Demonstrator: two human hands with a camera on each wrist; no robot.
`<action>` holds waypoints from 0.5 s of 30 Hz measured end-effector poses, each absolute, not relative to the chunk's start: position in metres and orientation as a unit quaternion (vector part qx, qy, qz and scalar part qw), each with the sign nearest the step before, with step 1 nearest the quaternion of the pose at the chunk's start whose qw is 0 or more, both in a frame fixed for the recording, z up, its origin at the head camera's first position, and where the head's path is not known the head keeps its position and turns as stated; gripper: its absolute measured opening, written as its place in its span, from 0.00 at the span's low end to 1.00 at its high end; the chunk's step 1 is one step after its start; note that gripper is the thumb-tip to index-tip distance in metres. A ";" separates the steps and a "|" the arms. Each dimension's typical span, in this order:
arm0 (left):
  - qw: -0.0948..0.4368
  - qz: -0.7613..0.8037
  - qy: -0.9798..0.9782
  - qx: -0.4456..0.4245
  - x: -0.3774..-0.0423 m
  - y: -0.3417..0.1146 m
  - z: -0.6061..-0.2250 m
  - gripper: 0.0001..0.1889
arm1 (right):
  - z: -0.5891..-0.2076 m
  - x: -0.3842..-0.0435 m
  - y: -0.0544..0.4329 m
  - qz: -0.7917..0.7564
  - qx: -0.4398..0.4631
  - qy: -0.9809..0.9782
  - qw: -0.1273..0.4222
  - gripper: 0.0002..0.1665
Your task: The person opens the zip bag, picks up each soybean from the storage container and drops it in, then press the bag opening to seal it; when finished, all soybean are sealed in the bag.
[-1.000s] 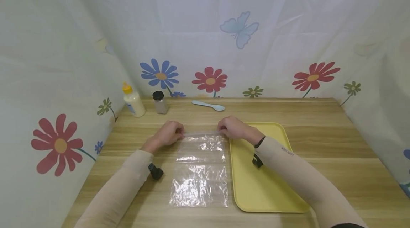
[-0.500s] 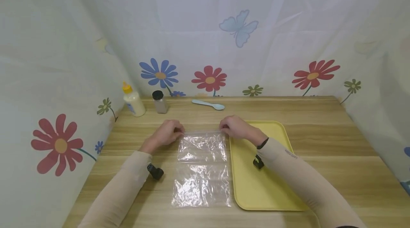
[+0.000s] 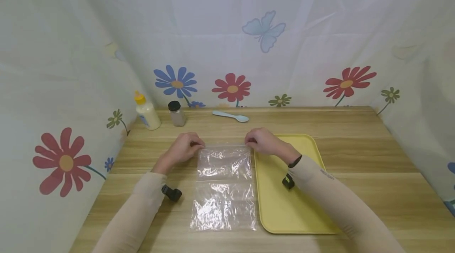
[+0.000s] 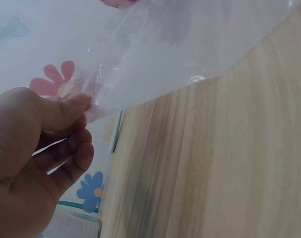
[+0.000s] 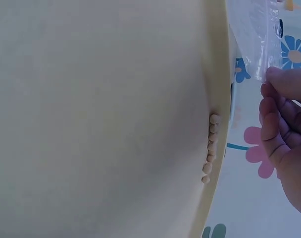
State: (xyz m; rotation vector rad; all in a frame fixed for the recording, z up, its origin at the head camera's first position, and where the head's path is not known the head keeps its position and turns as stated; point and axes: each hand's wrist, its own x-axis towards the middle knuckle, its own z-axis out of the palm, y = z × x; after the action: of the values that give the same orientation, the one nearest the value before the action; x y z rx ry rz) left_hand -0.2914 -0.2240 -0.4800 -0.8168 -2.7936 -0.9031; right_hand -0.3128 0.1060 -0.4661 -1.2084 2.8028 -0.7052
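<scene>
A clear plastic zip bag (image 3: pixel 224 190) lies flat with its zip edge at the far end. Thumb and fingers of my left hand (image 3: pixel 183 148) pinch its far left corner; the left wrist view shows that corner lifted between thumb tip (image 4: pixel 78 101) and forefinger. At the far right corner, my right hand (image 3: pixel 264 141) pinches the bag's edge, reaching across the yellow tray (image 3: pixel 291 205). In the right wrist view, several small beige balls (image 5: pixel 211 146) sit in a row along the tray's far rim. In the head view, my right hand and arm cover that spot.
Behind the bag, a pale blue spoon (image 3: pixel 231 116) lies on the wooden table (image 3: pixel 362 150). Upright at the back left are a jar with a black lid (image 3: pixel 177 114) and a cream bottle with a yellow nozzle cap (image 3: pixel 147 114). A flower-printed curtain (image 3: pixel 220 40) encloses the table.
The bag has shifted slightly to the right and looks spread flatter. Both hands keep their pinch on its corners, the right one having edged a little rightward.
</scene>
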 end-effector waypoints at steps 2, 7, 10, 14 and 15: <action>0.042 -0.299 -0.918 -0.258 -0.289 -0.223 -0.477 0.03 | -0.466 -0.313 0.107 -0.233 -0.384 0.894 0.009 0.06; 0.049 -0.301 -0.918 -0.253 -0.285 -0.221 -0.472 0.03 | -0.460 -0.312 0.108 -0.263 -0.384 0.885 0.017 0.07; 0.051 -0.300 -0.919 -0.250 -0.283 -0.221 -0.470 0.03 | -0.458 -0.313 0.106 -0.272 -0.384 0.882 0.012 0.10; 0.049 -0.303 -0.919 -0.249 -0.282 -0.221 -0.470 0.03 | -0.454 -0.313 0.101 -0.273 -0.380 0.884 0.009 0.12; 0.049 -0.304 -0.918 -0.250 -0.282 -0.221 -0.470 0.03 | -0.453 -0.313 0.099 -0.274 -0.380 0.883 0.010 0.12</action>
State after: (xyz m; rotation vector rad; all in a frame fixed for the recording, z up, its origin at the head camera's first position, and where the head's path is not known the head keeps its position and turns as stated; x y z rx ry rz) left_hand -0.2818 -0.2210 -0.4703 -0.7609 -2.7971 -0.9270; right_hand -0.3129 0.0990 -0.4530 -1.1868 2.7582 -0.8539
